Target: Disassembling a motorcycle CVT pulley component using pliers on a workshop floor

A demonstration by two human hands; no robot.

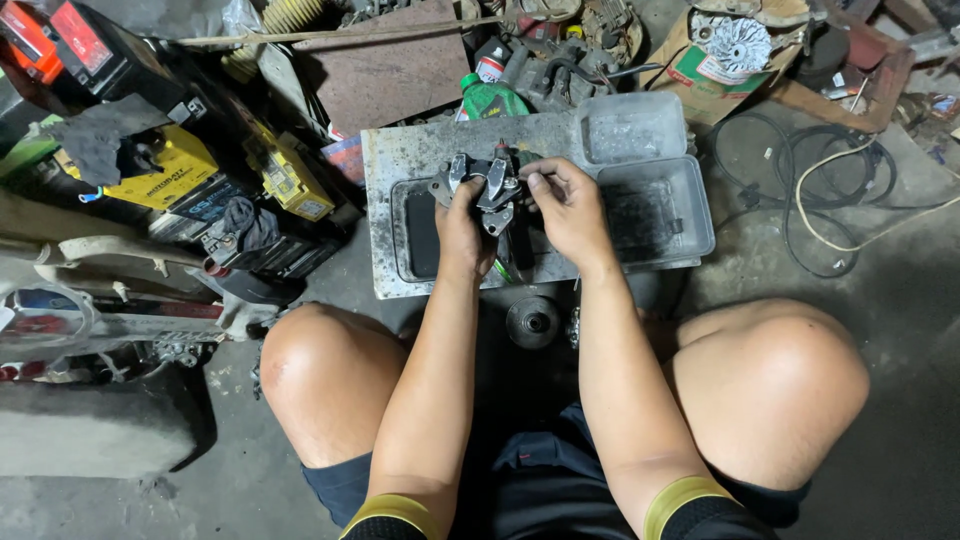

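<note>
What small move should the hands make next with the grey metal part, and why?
Probably keep the left hand steady while the right hand works its fingertips on the grey metal part, because both hands hold it raised above the open grey plastic box, not resting.

Grey cast-metal part (483,185), dull, grimy; metal plate (420,150), centre frame, scratched matt; translucent plastic tub (655,205), smudged; green plastic bottle (490,98), upper centre, glossy

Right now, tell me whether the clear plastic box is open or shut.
Open: the clear plastic box has its lid flipped back behind it, interior exposed.
</note>
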